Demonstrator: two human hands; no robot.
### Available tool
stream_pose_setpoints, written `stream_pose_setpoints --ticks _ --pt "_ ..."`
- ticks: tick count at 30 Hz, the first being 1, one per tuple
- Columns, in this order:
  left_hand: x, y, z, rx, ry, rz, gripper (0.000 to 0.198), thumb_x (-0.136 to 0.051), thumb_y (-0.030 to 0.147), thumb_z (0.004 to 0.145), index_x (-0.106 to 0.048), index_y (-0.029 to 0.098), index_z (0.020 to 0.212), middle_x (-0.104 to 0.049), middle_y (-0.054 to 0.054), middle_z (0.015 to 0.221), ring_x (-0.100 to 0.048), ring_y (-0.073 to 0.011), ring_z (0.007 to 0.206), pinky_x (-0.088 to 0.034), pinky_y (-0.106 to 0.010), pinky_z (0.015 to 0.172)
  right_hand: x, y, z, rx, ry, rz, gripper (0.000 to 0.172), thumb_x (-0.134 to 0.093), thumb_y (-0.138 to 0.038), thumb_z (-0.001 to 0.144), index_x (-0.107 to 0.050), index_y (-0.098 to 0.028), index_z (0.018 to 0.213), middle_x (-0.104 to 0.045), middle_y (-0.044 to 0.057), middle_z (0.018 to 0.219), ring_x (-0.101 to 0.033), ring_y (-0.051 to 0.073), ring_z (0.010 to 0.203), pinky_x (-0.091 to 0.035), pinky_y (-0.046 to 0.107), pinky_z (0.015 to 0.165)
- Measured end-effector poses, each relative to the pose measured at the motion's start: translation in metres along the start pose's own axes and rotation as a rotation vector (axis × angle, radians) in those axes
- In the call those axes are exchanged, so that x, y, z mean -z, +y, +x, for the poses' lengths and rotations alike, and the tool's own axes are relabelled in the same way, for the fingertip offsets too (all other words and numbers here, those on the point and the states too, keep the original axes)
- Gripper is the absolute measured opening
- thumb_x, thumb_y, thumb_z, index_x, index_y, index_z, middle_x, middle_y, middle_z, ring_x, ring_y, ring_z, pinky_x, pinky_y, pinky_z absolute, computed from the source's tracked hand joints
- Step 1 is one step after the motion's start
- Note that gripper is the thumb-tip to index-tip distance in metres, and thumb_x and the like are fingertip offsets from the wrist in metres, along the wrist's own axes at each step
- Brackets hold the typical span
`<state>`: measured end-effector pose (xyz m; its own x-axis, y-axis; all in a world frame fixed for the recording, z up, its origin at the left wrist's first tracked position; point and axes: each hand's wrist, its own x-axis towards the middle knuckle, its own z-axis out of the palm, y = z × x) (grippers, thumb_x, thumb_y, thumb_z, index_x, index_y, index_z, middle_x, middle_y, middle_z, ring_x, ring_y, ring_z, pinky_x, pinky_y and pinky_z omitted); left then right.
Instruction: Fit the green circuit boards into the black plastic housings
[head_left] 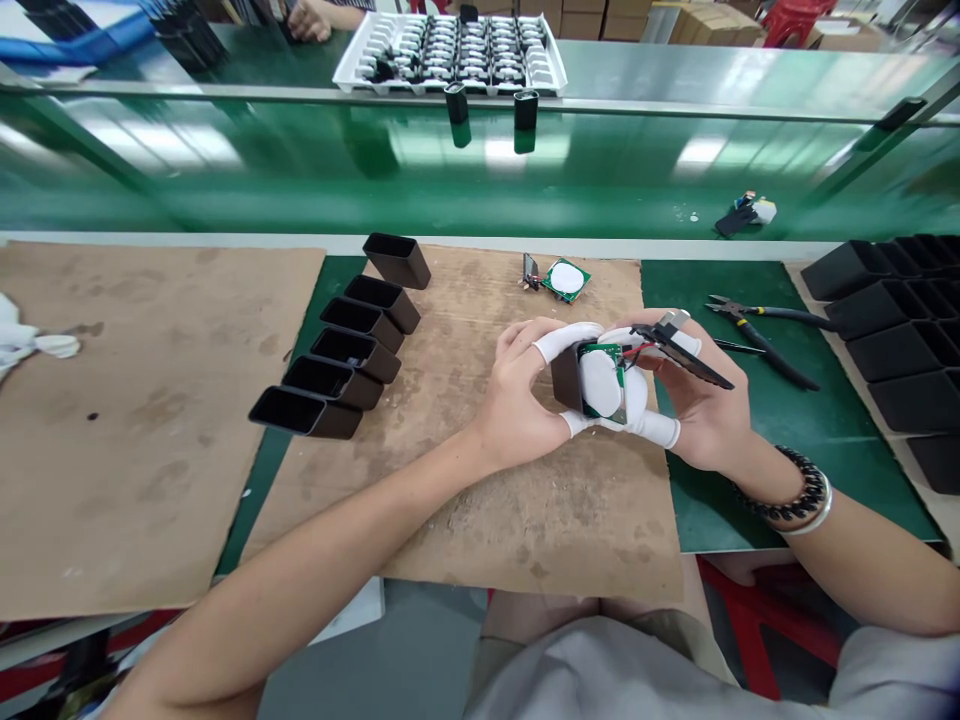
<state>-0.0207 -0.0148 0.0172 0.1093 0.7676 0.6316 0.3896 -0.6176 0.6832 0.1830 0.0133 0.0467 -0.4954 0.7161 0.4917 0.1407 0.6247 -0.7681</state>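
Observation:
My left hand (525,395), with white finger cots on, is closed around a black plastic case (568,378). At the mouth of the case sits a green circuit board (616,362) with a round white pad. My right hand (701,395), also in finger cots, grips this board, and a flat black piece (684,352) on red and black wires hangs over its fingers. How deep the board sits in the case I cannot tell. Beyond my hands lies another circuit board (566,280) with a white pad and a small wired part.
Left of my hands, several open black cases (356,352) stand in a slanted row. Pliers (772,340) lie on the green mat at right, beside stacked black cases (900,340). Across the green conveyor, a white tray (450,50) holds parts, and another person's hand (310,20) rests nearby.

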Motion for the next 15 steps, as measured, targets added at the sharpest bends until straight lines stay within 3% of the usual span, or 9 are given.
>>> stream_pose_setpoints --ticks 5,9,11,13,15 --pt "-0.001 -0.002 0.000 0.108 -0.036 -0.058 0.063 -0.091 0.027 0.066 -0.066 0.021 0.124 -0.073 -0.011 0.124 -0.068 -0.0312 0.116 -0.050 -0.048 0.108 -0.002 0.000 0.002 -0.043 -0.030 0.022 0.052 -0.085 -0.053 0.082 -0.065 -0.033 0.126 -0.062 0.008 0.130 -0.069 0.026 0.100 -0.065 0.041 0.084" --pt "-0.006 -0.007 -0.001 0.440 -0.218 -0.189 0.074 -0.097 0.033 0.058 -0.066 0.018 0.124 -0.073 -0.012 0.123 -0.069 -0.0330 0.114 -0.056 -0.048 0.100 0.002 0.008 0.010 -0.218 -0.121 0.053 0.075 -0.090 -0.056 0.074 -0.060 -0.029 0.137 -0.060 0.011 0.139 -0.067 0.029 0.114 -0.063 0.044 0.095" --pt "-0.008 -0.008 -0.001 0.540 -0.278 -0.221 0.077 -0.098 0.031 0.056 -0.065 0.016 0.125 -0.073 -0.012 0.122 -0.070 -0.0320 0.111 -0.057 -0.048 0.097 0.008 0.011 0.015 -0.302 -0.126 0.101 0.084 -0.092 -0.057 0.070 -0.057 -0.031 0.142 -0.062 0.010 0.139 -0.065 0.030 0.120 -0.061 0.047 0.100" --pt "-0.010 -0.007 0.000 0.536 -0.283 -0.201 0.079 -0.098 0.029 0.055 -0.064 0.017 0.126 -0.072 -0.012 0.125 -0.069 -0.0314 0.113 -0.056 -0.047 0.100 0.013 0.009 0.019 -0.337 -0.058 0.155 0.078 -0.089 -0.058 0.073 -0.058 -0.034 0.141 -0.064 0.007 0.139 -0.067 0.029 0.117 -0.061 0.048 0.100" --pt "-0.010 -0.005 0.001 0.470 -0.258 -0.115 0.078 -0.098 0.027 0.055 -0.064 0.018 0.125 -0.072 -0.011 0.125 -0.068 -0.0310 0.116 -0.052 -0.047 0.103 0.016 0.003 0.021 -0.360 0.042 0.154 0.058 -0.084 -0.057 0.080 -0.066 -0.033 0.130 -0.068 0.006 0.133 -0.071 0.028 0.109 -0.062 0.046 0.095"
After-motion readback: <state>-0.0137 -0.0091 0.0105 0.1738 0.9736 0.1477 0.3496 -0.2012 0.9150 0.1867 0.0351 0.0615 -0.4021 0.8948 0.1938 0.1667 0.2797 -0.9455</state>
